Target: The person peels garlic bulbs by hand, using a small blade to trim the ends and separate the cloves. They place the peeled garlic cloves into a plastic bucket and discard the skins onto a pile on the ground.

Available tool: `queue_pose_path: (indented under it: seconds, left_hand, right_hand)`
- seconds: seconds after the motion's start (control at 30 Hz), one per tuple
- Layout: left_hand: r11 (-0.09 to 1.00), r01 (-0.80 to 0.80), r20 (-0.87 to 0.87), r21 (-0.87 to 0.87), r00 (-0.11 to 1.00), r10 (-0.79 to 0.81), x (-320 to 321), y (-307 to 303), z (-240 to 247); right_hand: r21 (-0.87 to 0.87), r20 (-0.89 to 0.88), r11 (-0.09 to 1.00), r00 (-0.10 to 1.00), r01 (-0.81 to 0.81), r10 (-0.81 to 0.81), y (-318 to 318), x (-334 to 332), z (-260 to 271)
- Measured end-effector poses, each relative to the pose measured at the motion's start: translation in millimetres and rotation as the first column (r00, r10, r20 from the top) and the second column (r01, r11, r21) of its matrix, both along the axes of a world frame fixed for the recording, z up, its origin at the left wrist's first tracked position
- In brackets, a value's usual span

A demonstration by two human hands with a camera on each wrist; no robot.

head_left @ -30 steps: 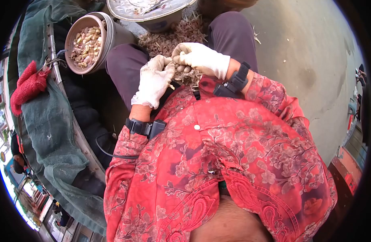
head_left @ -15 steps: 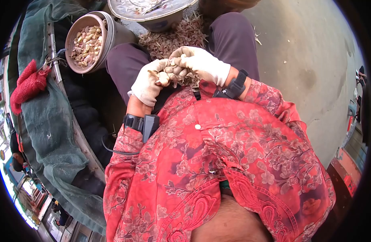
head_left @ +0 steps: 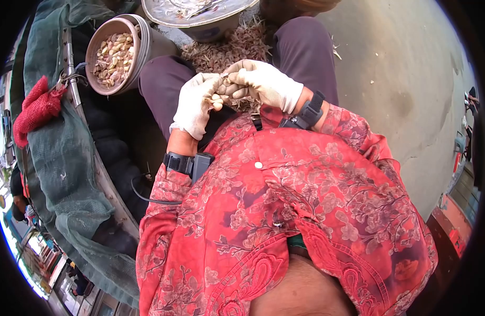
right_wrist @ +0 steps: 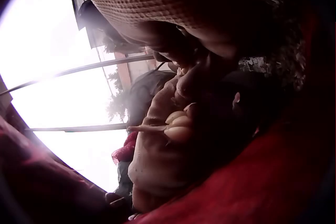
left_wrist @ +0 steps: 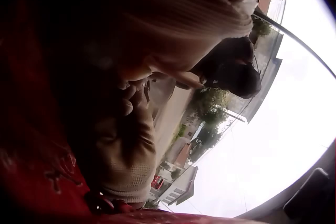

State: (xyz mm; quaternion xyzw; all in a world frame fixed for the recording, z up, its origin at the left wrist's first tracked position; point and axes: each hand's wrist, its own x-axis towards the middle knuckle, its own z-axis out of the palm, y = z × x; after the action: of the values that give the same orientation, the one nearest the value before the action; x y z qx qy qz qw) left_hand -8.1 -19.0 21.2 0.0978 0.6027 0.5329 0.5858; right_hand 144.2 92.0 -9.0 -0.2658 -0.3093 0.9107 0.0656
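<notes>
White gloves, one pair, worn, with garlic

Item one: the left hand [head_left: 194, 104], gloved, upper middle of the head view, fingers curled round the garlic [head_left: 216, 101]; pale plump cloves and a stem show in the right wrist view. Item two: the right hand [head_left: 266, 84], gloved, just beside it, fingers bent, thumb and forefinger closed on a small pale piece [right_wrist: 181, 70] where the fingertips of both hands meet; its exact form is too small to tell. Item three: a bucket [head_left: 160, 46], upper left, tilted, holding loose cloves [head_left: 116, 57]. Item four: a wide basin [head_left: 213, 33], top edge, beyond a heap of dry husks [head_left: 239, 47] that lies between dark trouser knees [head_left: 308, 52]. Item five: a red mesh bag [head_left: 39, 110], left, against green netting [head_left: 74, 168]. Item six: a red floral shirt [head_left: 316, 195], lower middle, with a strapped device at each wrist
</notes>
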Motion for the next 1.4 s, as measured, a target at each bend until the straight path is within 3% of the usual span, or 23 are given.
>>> queue_pose_path:
  seconds: [0.13,0.2,0.27,0.33,0.43,0.77,0.83,0.97,1.03,1.17,1.3,1.4]
  left_hand:
    - [0.998,0.041,-0.101,-0.038,0.994,-0.044,3,-3,5]
    - [0.997,0.069,-0.169,-0.033,0.983,-0.074,8,-3,8]
    - [0.995,0.095,-0.240,-0.032,0.966,-0.100,11,-2,9]
    - [0.983,0.176,-0.456,-0.052,0.872,-0.180,13,0,8]
    - [0.979,0.198,-0.552,-0.051,0.811,-0.193,12,-1,-2]
    - [0.981,0.177,-0.432,-0.080,0.881,-0.195,14,2,-3]
    - [0.980,0.173,-0.434,-0.094,0.879,-0.197,13,3,-6]
    - [0.991,0.115,-0.351,-0.063,0.927,-0.130,8,5,-6]
    - [0.993,0.074,-0.123,-0.088,0.989,-0.085,4,8,0]
    - [0.999,0.036,0.011,-0.022,0.999,-0.036,-4,3,-6]
    - [0.999,0.040,-0.059,-0.029,0.997,-0.042,1,3,-4]
    - [0.999,0.008,-0.076,-0.041,0.997,-0.012,5,5,-1]
  right_hand:
    - [0.052,0.047,0.999,0.999,-0.018,0.016,1,-1,5]
    - [0.151,0.160,0.987,0.987,-0.057,0.033,1,-3,12]
    - [0.205,0.142,0.978,0.990,-0.028,-0.002,0,-4,17]
    - [0.281,0.166,0.959,0.986,-0.044,-0.004,-1,-5,17]
    - [0.274,0.125,0.962,0.991,0.000,-0.035,-3,-6,16]
    - [0.390,0.258,0.912,0.966,-0.131,0.028,-2,-8,10]
    - [0.283,0.154,0.957,0.988,-0.060,0.017,-6,-8,6]
    - [0.212,0.137,0.977,0.990,-0.001,-0.029,-7,-9,9]
    - [0.153,0.068,0.988,0.997,0.017,-0.028,-4,-8,3]
    - [-0.042,-0.018,0.999,1.000,0.011,-0.012,0,-1,3]
    - [-0.087,-0.018,0.996,1.000,0.007,-0.008,1,-3,0]
    - [0.040,0.105,0.999,0.994,-0.024,0.020,3,-1,8]
